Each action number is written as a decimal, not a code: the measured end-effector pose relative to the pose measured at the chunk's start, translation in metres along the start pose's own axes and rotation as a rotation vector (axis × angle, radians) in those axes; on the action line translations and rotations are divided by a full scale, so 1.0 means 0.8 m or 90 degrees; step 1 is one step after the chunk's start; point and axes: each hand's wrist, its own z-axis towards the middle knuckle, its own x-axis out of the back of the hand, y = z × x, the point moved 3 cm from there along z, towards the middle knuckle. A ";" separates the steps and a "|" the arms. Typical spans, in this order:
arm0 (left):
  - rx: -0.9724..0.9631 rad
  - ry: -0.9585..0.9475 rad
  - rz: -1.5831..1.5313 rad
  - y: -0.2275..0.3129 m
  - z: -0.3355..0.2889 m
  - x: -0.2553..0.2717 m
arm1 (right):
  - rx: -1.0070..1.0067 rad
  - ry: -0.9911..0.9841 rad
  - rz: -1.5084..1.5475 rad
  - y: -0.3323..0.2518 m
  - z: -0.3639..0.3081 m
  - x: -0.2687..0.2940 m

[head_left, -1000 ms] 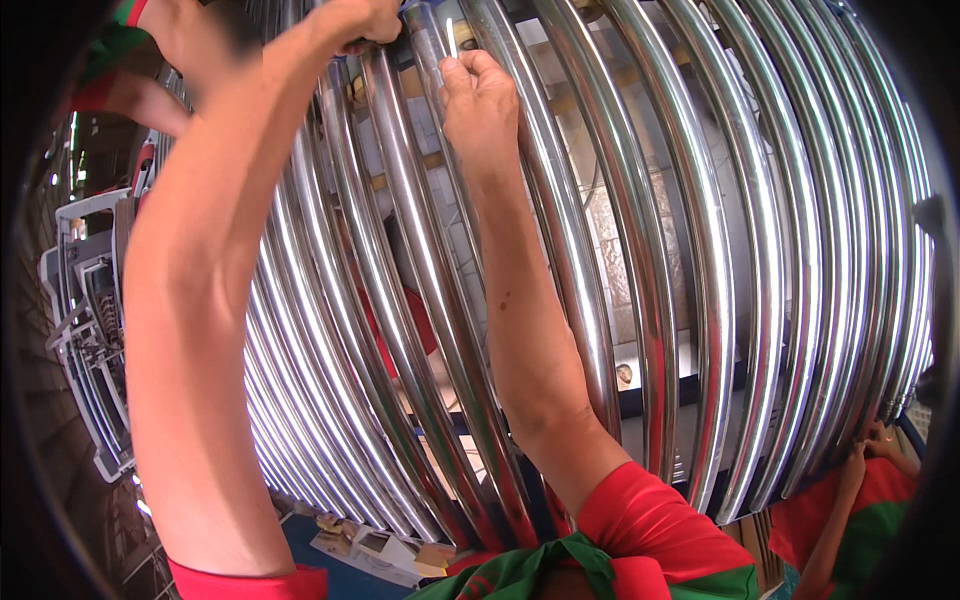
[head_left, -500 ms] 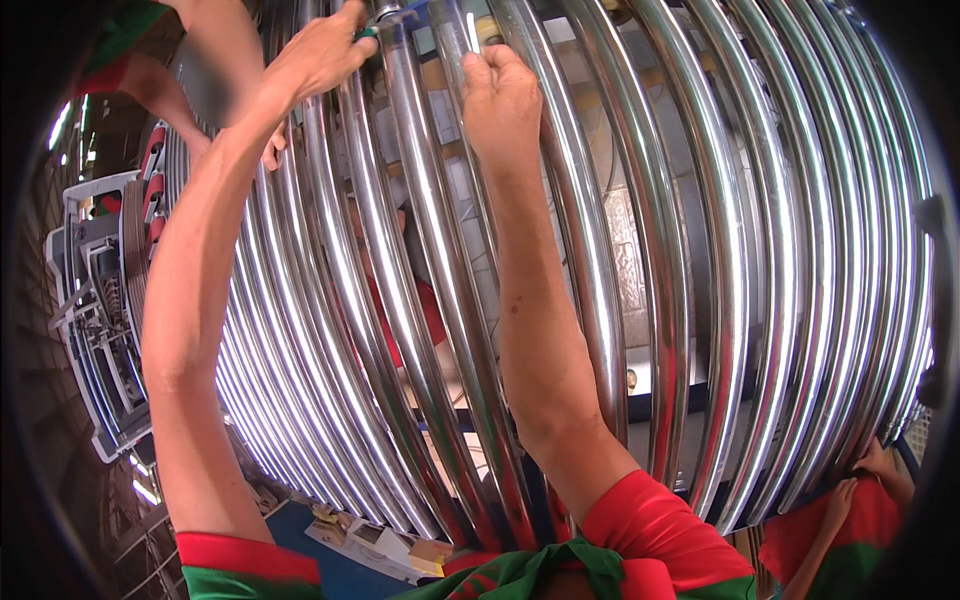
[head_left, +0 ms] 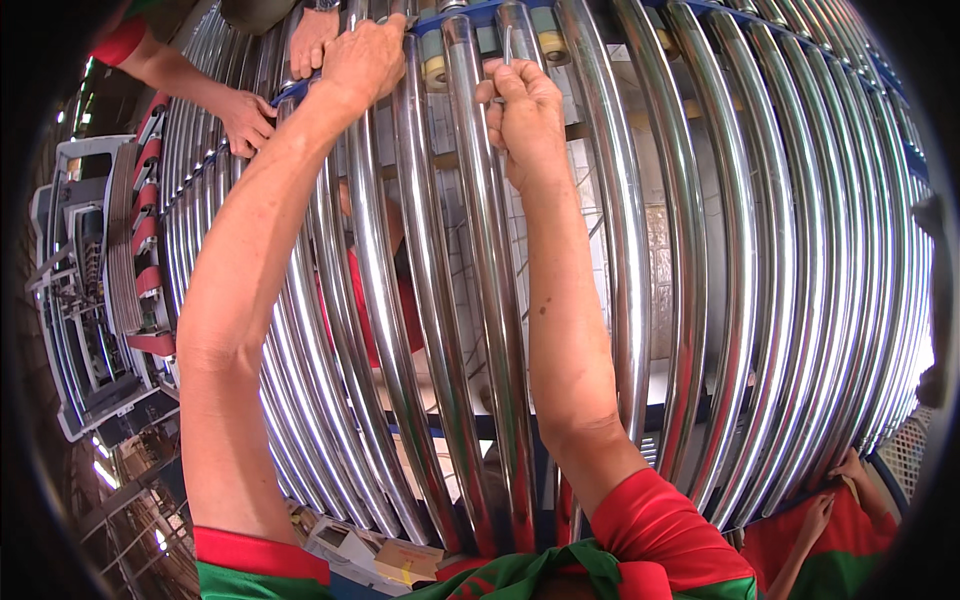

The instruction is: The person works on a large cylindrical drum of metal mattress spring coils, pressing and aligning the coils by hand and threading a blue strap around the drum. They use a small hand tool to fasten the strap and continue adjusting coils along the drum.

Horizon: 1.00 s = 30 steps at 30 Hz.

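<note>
My left hand (head_left: 365, 65) reaches over the far ends of shiny metal rollers (head_left: 430, 230), beside a blue rail (head_left: 478, 18). Its fingers are curled closed at the rail, and what they hold is hidden. To its right, my right hand (head_left: 527, 112) is closed, thumb and forefinger pinched on a thin, light metal rod (head_left: 508, 44) that stands up from the fingertips. That hand rests over the rollers just short of the rail. Yellowish wheels (head_left: 435, 72) show under the rail between the rollers.
At far left, a co-worker's hand (head_left: 246, 120) lies on the rollers; another hand (head_left: 313, 42) is beside my left hand. A person in red (head_left: 370, 310) shows below, through the gaps. Another person's arms (head_left: 815, 525) are at lower right. A grey machine (head_left: 85, 290) stands left.
The view has shifted, showing more of the blue rail. Both my hands appear lower and farther right. The co-worker's hands at upper left are now plainer. The rod stays in my right hand.
</note>
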 end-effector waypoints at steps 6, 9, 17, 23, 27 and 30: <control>-0.039 0.127 0.074 0.000 -0.038 -0.015 | -0.008 0.010 -0.030 0.002 -0.001 0.002; -0.074 0.162 0.050 0.002 -0.038 -0.022 | -0.008 0.003 -0.047 0.003 -0.003 0.000; -0.084 -0.033 0.111 0.033 0.005 0.001 | 0.002 -0.003 -0.031 0.007 -0.002 0.001; 0.023 -0.010 0.100 0.041 -0.006 -0.013 | -0.005 -0.006 -0.014 0.010 0.000 -0.001; 0.113 0.009 0.008 0.045 -0.029 -0.023 | -0.008 -0.006 -0.003 0.017 0.003 -0.001; 0.144 -0.036 -0.002 0.052 -0.029 -0.022 | 0.016 -0.014 -0.005 0.024 0.002 -0.003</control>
